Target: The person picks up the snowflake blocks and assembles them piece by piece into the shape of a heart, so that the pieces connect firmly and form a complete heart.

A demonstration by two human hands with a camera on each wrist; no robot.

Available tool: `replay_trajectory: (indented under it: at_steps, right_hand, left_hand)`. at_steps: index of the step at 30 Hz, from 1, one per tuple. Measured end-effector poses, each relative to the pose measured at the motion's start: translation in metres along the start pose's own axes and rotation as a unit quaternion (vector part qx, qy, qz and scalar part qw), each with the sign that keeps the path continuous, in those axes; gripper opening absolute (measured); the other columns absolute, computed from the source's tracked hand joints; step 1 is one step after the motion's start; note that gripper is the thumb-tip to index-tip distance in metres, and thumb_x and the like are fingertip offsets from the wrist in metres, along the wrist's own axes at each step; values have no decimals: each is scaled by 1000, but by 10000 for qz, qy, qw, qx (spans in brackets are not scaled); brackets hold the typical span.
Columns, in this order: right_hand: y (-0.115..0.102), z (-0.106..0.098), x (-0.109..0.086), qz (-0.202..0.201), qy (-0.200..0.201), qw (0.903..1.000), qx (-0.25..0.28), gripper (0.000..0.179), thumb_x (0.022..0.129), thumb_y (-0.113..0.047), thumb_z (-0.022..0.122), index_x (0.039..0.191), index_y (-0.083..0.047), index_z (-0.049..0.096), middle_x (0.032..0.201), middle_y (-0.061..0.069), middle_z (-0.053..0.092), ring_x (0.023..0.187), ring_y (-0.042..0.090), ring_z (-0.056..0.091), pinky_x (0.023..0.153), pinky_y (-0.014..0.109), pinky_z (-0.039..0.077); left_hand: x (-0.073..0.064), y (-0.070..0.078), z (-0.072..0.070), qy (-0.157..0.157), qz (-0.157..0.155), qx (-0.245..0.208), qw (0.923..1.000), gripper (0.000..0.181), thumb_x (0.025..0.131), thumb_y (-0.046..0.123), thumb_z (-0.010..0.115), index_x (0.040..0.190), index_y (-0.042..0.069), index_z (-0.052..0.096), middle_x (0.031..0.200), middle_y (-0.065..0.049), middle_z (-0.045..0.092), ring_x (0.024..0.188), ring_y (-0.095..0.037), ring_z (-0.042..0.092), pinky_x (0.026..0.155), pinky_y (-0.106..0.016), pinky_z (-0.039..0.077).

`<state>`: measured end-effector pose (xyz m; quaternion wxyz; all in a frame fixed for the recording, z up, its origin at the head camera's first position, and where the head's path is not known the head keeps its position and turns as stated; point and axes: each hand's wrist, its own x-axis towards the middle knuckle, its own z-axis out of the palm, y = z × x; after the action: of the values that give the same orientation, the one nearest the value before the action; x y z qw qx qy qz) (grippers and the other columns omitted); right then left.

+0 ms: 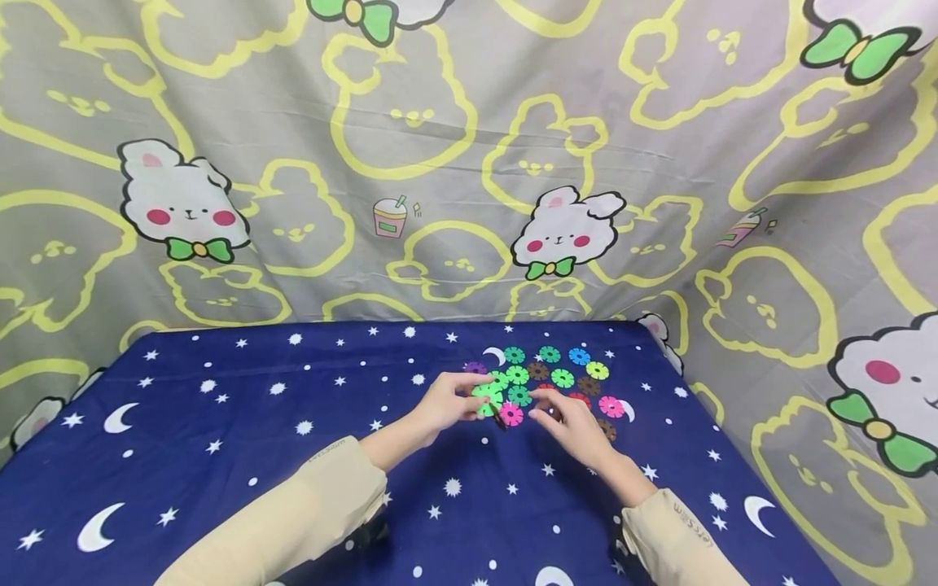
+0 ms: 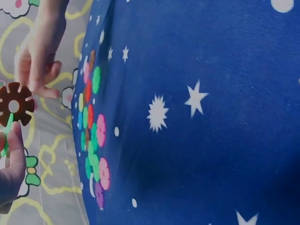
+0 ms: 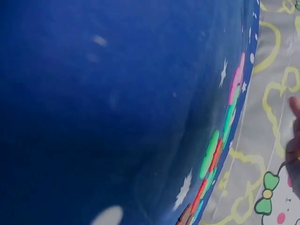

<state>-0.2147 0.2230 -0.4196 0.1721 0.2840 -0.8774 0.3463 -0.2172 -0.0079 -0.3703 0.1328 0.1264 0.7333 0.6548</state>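
Observation:
My left hand (image 1: pixel 447 403) pinches a light green notched plastic disc (image 1: pixel 487 400) between thumb and fingers. Joined to that disc is a brown notched disc (image 2: pixel 18 114), seen edge-on in the head view and face-on in the left wrist view, where the green one meets it below its centre hole. Just to the right, my right hand (image 1: pixel 575 425) hovers with loosely bent fingers and holds nothing. In the left wrist view, a gap shows between the right fingertips (image 2: pixel 49 91) and the brown disc. Only part of the right hand enters the right wrist view.
Several loose notched discs lie beyond and around the hands, among them a pink disc (image 1: pixel 611 406), a blue disc (image 1: pixel 580 356) and a yellow disc (image 1: pixel 597 370). A dark blue star-print cloth (image 1: pixel 293 439) covers the table. Patterned grey curtains (image 1: pixel 454 195) stand behind and beside it.

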Motion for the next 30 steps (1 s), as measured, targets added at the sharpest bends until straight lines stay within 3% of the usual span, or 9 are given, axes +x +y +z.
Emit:
replay_trajectory:
  at_steps: [3,6,10,15,20,23,27,30]
  right_hand:
    - [6,0,4,657,-634,9958,14,27,86,-15,63,110,-2,61,84,1,66,60,1,49,54,22,42]
    - [11,3,8,939,-1098,9893,-181,31,87,-18,62,112,-1,59,84,0,64,63,4,50,57,23,42]
    - [17,7,14,987,-1422,9833,-564,32,85,-19,63,112,-2,60,80,-3,62,67,7,52,62,26,43]
    - [21,14,23,1012,-1779,9752,-845,36,83,-20,66,114,-3,60,81,-2,61,75,11,56,67,31,46]
    - [23,23,31,944,-2278,9641,-988,48,84,-19,66,126,-2,51,78,-1,57,70,12,52,65,31,44]
    - [24,28,33,1018,-2599,9547,-1033,49,85,-19,64,129,-2,48,92,6,61,82,17,57,75,36,45]
    - [25,32,31,1197,-2600,9526,-1033,41,82,-19,68,117,-3,55,103,9,59,93,21,55,82,40,44]
    - [24,32,28,1275,-2311,9591,-1027,38,75,-19,74,106,-8,54,89,2,53,80,16,49,71,35,42]
  left_hand:
    - [-1,-2,-2,-9,6,33,10000,36,85,-6,56,121,-2,57,83,-9,55,62,-7,58,66,-27,53]
    - [-2,-4,-4,9,11,77,10000,36,85,-6,55,121,-2,57,85,-11,56,64,-6,58,70,-33,53]
    - [-2,-5,-5,-6,-12,80,10000,36,85,-7,54,121,-2,57,88,-14,57,65,-6,58,73,-37,53]
    - [-4,-3,-6,-80,-49,144,9999,35,86,-4,56,121,-2,57,84,-11,57,63,-9,58,70,-32,53]
    - [-8,-2,-7,-296,30,301,9991,34,86,-3,57,120,-3,57,76,-6,54,61,-10,59,64,-26,51]
    - [-9,-2,-7,-371,100,375,9986,34,86,-2,58,119,-3,58,73,-5,53,60,-9,60,63,-26,51]
    - [-8,-5,-9,-357,153,389,9985,33,85,-3,57,117,-3,59,74,-6,56,62,-13,61,65,-29,52]
    - [-8,-8,-10,-358,149,375,9985,33,84,-4,56,117,-4,59,74,-7,57,63,-16,62,65,-29,52]
